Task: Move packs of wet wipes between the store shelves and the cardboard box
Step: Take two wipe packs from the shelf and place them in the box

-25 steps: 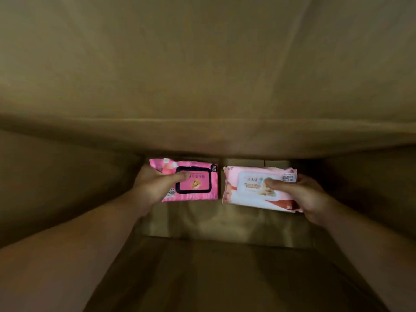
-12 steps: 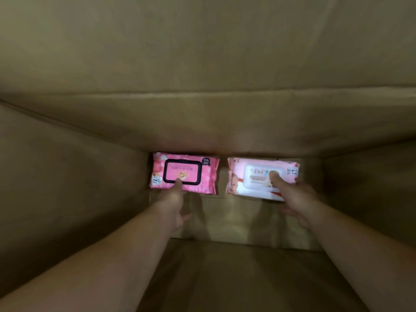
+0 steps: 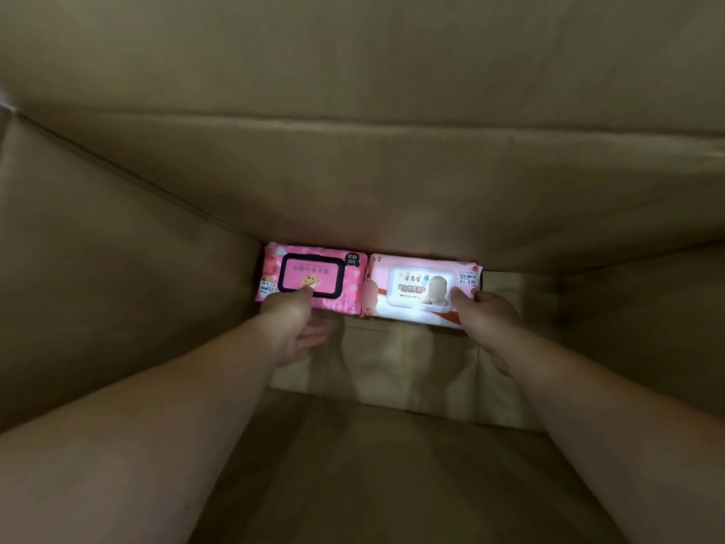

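Deep inside the cardboard box (image 3: 117, 288), the view looked down along two bare forearms to the far end of the box floor. On the left, the left hand (image 3: 292, 327) reached forward with its thumb tip touching the near edge of the bright pink pack (image 3: 314, 274), on the black-framed lid. Its fingers (image 3: 314, 339) were released, lying loosely extended below the pack and holding nothing. That pack lay flat on the floor in the far left corner, its left end at the left wall and its far edge against the far wall. Just to its right, touching it end to end, lay the pale pink pack (image 3: 416, 286) with a white lid, also against the far wall and brightly lit. On the right, the right hand (image 3: 488, 321) grasped this pack at its near right corner, thumb pressed on the lid's right end and the other fingers curled round the pack's right edge. A strip of bare floor showed between that pack and the right wall.
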